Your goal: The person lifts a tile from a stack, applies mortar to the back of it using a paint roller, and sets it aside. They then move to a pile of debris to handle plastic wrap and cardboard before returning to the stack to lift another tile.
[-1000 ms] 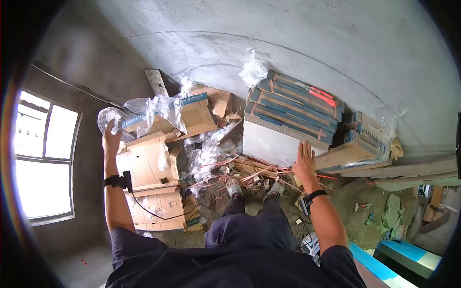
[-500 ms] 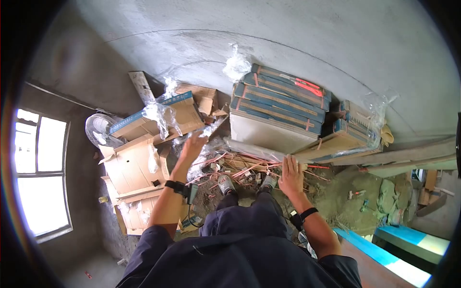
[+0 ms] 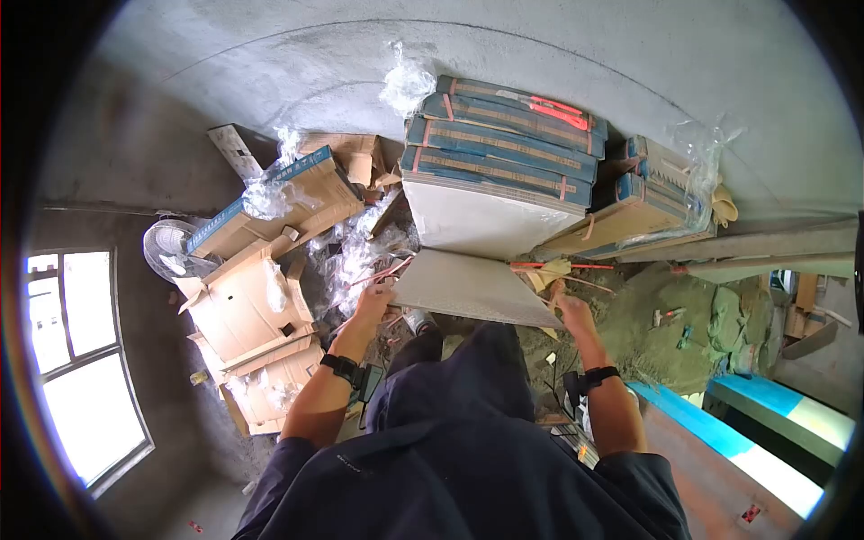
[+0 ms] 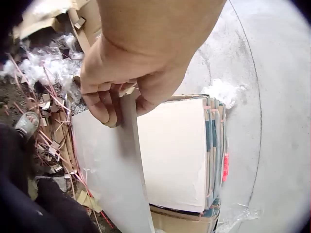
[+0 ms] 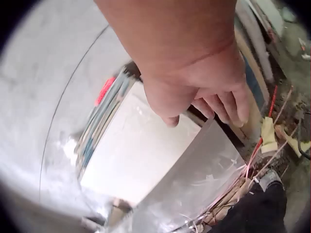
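Observation:
A large, thin, light grey tile (image 3: 468,283) leans toward me, in front of a stack of white tiles (image 3: 486,216). My left hand (image 3: 371,308) grips its left edge; in the left wrist view, the fingers (image 4: 104,109) curl over one face with the thumb on the other. At the opposite corner is my right hand (image 3: 576,317). Its fingers (image 5: 238,109) are extended along the tile's corner in the right wrist view, while the thumb stands apart on the wall side. The tile's lower part overlaps the floor debris.
Blue cartons (image 3: 504,148) stand behind the white tiles, a red cutter (image 3: 560,110) on top. Left are flattened cardboard (image 3: 243,306), plastic wrap (image 3: 346,256) and a fan (image 3: 171,247). More cartons (image 3: 643,211) lean at right. Pink straps (image 5: 252,165) and scraps litter the floor by my feet.
The left hand has come from the far left to the tile's left edge. The right hand has shifted to its right corner. The tile has tipped away from the stack toward me.

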Demonstrator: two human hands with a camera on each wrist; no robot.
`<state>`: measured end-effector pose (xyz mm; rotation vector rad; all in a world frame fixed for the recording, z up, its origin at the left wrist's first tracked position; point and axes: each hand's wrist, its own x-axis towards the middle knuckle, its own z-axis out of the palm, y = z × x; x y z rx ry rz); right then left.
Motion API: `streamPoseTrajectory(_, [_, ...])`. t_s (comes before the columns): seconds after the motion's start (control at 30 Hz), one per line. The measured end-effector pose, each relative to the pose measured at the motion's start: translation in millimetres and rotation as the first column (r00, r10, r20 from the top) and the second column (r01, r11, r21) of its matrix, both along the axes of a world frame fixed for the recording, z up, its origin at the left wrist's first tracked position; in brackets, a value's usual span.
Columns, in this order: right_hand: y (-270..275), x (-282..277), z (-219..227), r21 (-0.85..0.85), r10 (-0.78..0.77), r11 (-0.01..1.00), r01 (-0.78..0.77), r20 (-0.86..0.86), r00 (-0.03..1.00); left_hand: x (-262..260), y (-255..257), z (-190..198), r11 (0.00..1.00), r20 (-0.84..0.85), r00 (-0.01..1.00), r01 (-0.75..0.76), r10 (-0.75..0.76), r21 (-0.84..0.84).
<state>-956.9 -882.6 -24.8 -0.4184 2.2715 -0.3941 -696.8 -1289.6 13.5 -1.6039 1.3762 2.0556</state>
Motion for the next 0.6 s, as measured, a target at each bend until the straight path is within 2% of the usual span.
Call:
streamPoseTrajectory(0.03, [0,10,10,0.0,-0.01,1.0,0.01,0.004,1.0,0,-1,2,1.0,0.004,1.0,0.01,-0.01,0.0])
streamPoseTrajectory(0.07, [3,26,22,-0.141,-0.561,0.772,0.62,0.307,0.769,0,-1,4,1.0,-0.008,1.0,0.029,-0.028,0.007])
streamPoseTrajectory(0.1, [6,44,33,-0.055,-0.773,0.214,0.975,0.601,0.203,1,0,5,0.999,-0.016,0.999,0.048,-0.047,0.017])
streamPoseTrajectory(0.13, [9,57,37,-0.064,-0.673,0.113,0.992,0.729,0.124,1,-1,0,0.998,-0.012,0.998,0.06,-0.06,0.018])
streamPoseTrajectory(0.17, [10,66,40,-0.061,-0.673,0.1,0.993,0.731,0.113,0,-5,-5,0.997,-0.022,0.997,0.07,-0.069,0.034])
streamPoseTrajectory(0.23, [2,82,51,0.015,-0.338,-0.143,0.99,0.939,-0.063,-3,-6,-7,0.995,-0.024,0.996,0.09,-0.089,0.041])
streamPoseTrajectory(0.27, [-10,84,54,0.016,-0.319,-0.157,0.988,0.945,-0.066,-8,-10,-4,0.994,-0.007,0.995,0.099,-0.099,0.054])
streamPoseTrajectory(0.33, [-43,101,61,0.063,-0.338,-0.077,0.995,0.937,-0.085,-10,-22,-11,0.986,0.012,0.988,0.153,-0.154,0.059])
streamPoseTrajectory(0.37, [-61,108,56,0.056,-0.3,-0.022,0.998,0.952,-0.06,-9,-28,-13,0.981,0.012,0.982,0.188,-0.189,0.053])
streamPoseTrajectory(0.43, [-99,120,41,0.048,-0.258,0.054,0.997,0.966,-0.033,-12,-39,-19,0.963,0.095,0.979,0.154,-0.179,0.22])
streamPoseTrajectory(0.47, [-118,130,31,0.056,-0.248,0.076,0.996,0.968,-0.035,-13,-43,-21,0.954,0.107,0.966,0.208,-0.235,0.217])
streamPoseTrajectory(0.5, [-136,141,21,0.062,-0.293,0.076,0.995,0.955,-0.037,-6,-55,-38,0.916,0.038,0.96,0.253,-0.278,0.313])
streamPoseTrajectory(0.53, [-156,148,14,0.066,-0.336,0.073,0.995,0.941,-0.038,-4,-59,-44,0.897,0.047,0.937,0.316,-0.346,0.309])
streamPoseTrajectory(0.57, [-178,155,14,0.054,-0.336,0.016,0.998,0.941,-0.045,-7,-63,-49,0.873,0.058,0.908,0.379,-0.414,0.307])
streamPoseTrajectory(0.6, [-198,165,19,0.044,-0.469,-0.039,0.998,0.882,-0.058,-11,-59,-37,0.849,0.029,0.9,0.4,-0.435,0.347])
